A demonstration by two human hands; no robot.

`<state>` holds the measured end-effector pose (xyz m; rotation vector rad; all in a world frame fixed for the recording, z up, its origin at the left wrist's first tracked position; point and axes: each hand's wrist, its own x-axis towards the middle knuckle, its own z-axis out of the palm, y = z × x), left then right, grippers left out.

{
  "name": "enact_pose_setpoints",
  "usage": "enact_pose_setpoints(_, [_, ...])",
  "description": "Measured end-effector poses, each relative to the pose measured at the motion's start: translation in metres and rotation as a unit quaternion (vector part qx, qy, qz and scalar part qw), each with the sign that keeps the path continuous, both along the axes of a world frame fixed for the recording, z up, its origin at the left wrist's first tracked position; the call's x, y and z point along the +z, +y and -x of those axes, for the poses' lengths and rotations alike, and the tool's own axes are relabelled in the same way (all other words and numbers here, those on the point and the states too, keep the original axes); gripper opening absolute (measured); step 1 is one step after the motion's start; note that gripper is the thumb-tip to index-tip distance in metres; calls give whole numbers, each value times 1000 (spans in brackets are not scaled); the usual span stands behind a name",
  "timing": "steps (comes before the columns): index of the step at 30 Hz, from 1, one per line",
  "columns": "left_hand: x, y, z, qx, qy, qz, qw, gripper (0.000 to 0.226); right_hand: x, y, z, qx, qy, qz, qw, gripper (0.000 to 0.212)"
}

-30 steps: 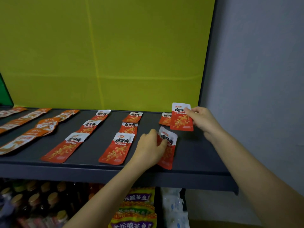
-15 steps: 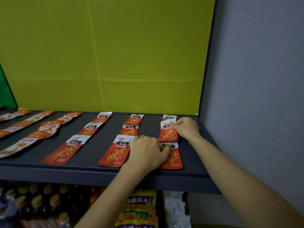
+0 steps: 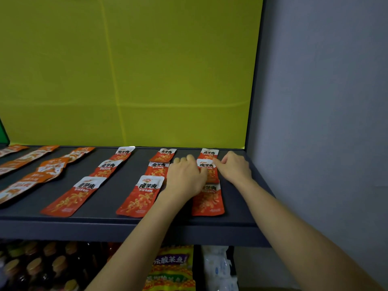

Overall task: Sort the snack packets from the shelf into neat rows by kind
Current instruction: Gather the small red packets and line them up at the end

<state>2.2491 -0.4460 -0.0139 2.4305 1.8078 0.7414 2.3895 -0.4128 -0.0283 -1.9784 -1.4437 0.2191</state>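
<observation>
Snack packets (image 3: 140,196), red with white tops, lie flat on the dark shelf (image 3: 117,185) in rows that run from the front edge back toward the yellow-green panel (image 3: 130,70). I count three red rows, each three deep. My hands are at the rightmost row, close to the grey wall (image 3: 325,101).

My left hand (image 3: 185,177) rests palm down across the gap between the middle and right rows, fingers (image 3: 190,159) curled and close together, the thumb side lying on the middle packet (image 3: 206,166) of that right row. My right hand (image 3: 235,166) sits just beside the same packet on its far side, fingertips pressed against its right edge near the white top; I cannot tell whether they pinch the edge or only push on it. The front packet (image 3: 209,201) lies just below my hands, its top partly under the left hand, and the back packet (image 3: 210,153) shows just beyond my fingertips.

Farther left, orange packets (image 3: 33,177) of another kind lie in slanted rows, some overlapping. Under the shelf I see bottles (image 3: 31,267), yellow bags (image 3: 172,267) and a white bag (image 3: 218,267).
</observation>
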Motion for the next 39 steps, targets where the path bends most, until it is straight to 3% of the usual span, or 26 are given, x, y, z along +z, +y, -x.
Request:
enact_pose_setpoints(7, [-2,47,-16,-14,-92,187,978,43,-4,3,-4,82,3,12,997,42])
enact_pose_setpoints(11, [-5,55,-16,-17,-100,197,975,53,-4,7,-3,113,1,26,993,49])
enact_pose_setpoints(24, [-11,57,-17,-44,-104,152,982,29,-9,11,-3,113,-11,36,993,50])
enact_pose_setpoints(28, [-5,48,-15,-46,-123,150,980,30,-1,1,1,106,23,28,994,45])
enact_pose_setpoints(31, [1,37,-11,-34,-168,161,972,12,9,-18,1,107,80,21,991,47])
enact_pose_setpoints(34, [6,19,-5,-44,-174,180,967,9,11,-48,0,148,133,49,979,54])
enact_pose_setpoints(36, [7,4,3,-52,-156,194,967,19,7,-68,-1,179,118,67,975,56])
enact_pose_setpoints(39, [-5,-12,15,-74,-131,194,969,10,-1,-88,-3,194,60,67,977,62])
